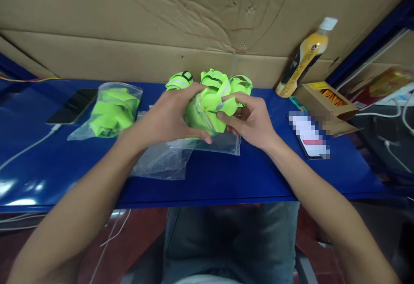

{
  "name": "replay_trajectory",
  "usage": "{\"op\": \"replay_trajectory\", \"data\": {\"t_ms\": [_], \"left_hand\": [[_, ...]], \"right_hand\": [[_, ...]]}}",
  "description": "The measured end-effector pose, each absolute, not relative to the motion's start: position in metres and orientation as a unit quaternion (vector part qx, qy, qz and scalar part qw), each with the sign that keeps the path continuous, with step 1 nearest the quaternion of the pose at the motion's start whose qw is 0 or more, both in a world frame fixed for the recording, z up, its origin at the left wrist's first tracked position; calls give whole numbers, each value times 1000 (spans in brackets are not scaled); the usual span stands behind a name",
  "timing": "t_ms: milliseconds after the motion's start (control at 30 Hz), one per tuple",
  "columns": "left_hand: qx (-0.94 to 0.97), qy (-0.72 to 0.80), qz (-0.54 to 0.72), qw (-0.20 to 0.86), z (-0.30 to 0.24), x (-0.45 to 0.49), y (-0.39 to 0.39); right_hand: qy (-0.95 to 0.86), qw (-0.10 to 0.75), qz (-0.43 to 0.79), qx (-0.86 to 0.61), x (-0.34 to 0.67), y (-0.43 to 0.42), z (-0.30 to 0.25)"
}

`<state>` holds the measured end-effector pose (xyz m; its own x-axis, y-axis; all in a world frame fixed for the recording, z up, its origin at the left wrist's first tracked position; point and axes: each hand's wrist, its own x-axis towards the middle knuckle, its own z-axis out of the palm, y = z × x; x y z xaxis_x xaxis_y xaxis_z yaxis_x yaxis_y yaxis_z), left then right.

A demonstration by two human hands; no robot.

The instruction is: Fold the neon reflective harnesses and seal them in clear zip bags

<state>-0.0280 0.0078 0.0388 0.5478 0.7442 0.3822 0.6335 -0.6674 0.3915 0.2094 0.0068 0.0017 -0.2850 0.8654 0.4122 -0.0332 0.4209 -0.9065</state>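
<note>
Both hands hold a bundled neon-green vest (211, 105) with grey reflective strips above the blue table (226, 176). My left hand (171, 118) wraps its fingers around the bundle's left side. My right hand (250, 120) pinches its right side with thumb and fingers. Under the bundle lies a clear plastic bag (223, 142), with another empty clear bag (161, 163) nearer to me. Behind the hands sit several more rolled green vests (241, 85). A packed green vest in a clear bag (110, 110) lies to the left.
A dark phone (73, 106) with a white cable lies at the far left. A phone with a blurred screen (309, 135), an open cardboard box (326, 103) and an orange juice bottle (305, 57) stand at the right. Cardboard sheets line the wall behind.
</note>
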Motion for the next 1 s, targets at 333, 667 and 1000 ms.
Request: {"op": "replay_trajectory", "data": {"t_ms": [333,667,1000], "left_hand": [[859,391,201,262,47,-41,16],[848,393,253,249,35,-16,4],[825,400,371,146,43,-24,5]], "right_hand": [[-722,484,431,-242,219,1,14],[-827,470,126,-282,202,-9,8],[-761,533,256,-267,213,-11,24]]}}
